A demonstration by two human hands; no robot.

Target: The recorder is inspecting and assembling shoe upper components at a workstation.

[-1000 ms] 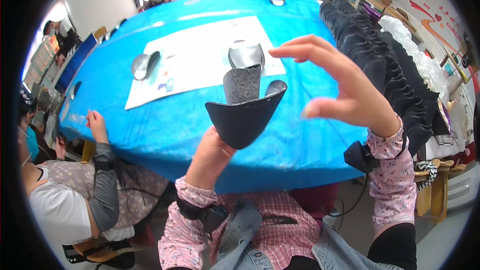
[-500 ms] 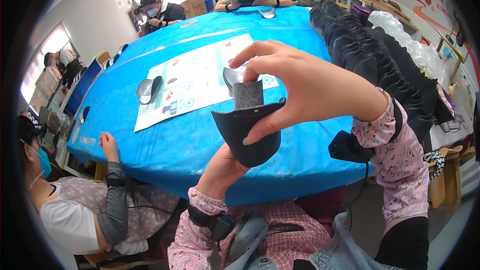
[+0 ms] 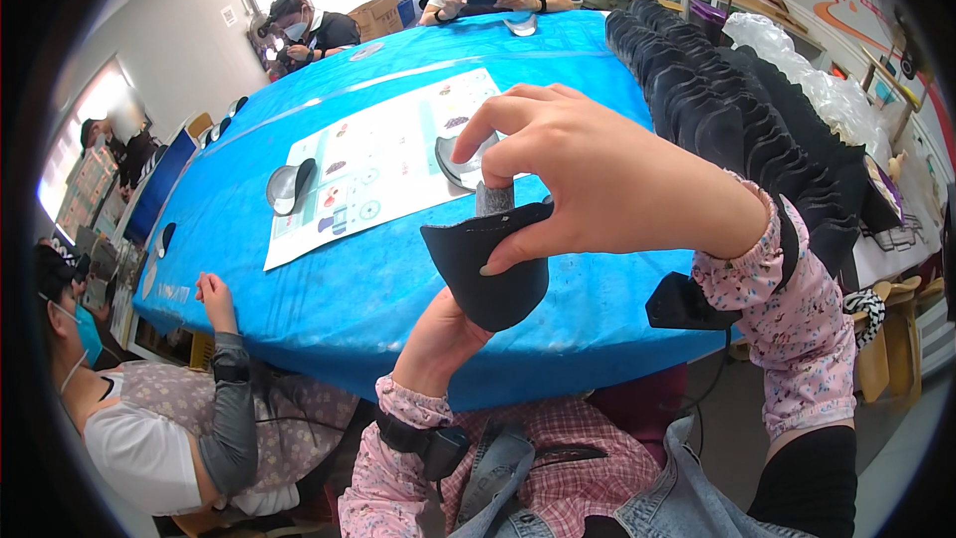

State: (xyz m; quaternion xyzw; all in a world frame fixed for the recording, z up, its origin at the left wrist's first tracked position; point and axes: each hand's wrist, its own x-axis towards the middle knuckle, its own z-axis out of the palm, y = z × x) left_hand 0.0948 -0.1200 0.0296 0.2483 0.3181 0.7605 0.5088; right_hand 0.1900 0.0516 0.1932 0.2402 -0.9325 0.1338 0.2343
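Observation:
In front of me my two hands hold a black curved, tongue-shaped piece (image 3: pixel 488 279) upright above the near side of the table. A grey felt-like strip (image 3: pixel 494 200) sticks out above its top edge. My right hand (image 3: pixel 588 164) comes from the right, its thumb pressed on the black face and its bent fingers arched over the grey strip. From below, my left hand (image 3: pixel 445 339) supports the piece; its fingers are hidden behind it. A silver-grey curved piece (image 3: pixel 455 165) lies on the printed sheet just beyond my right fingertips, partly covered by them.
Blue cloth covers the table (image 3: pixel 398 299). A printed white sheet (image 3: pixel 309 239) bears another dark-backed silver piece (image 3: pixel 286 188). Long stacked rows of black pieces (image 3: pixel 717 110) line the right side. One person (image 3: pixel 189 418) sits at my left; others sit across the table.
The grey strip now shows less above the black piece's edge, and my right hand sits slightly farther left. The view has shifted a little. The far person's hands have moved on a dark piece.

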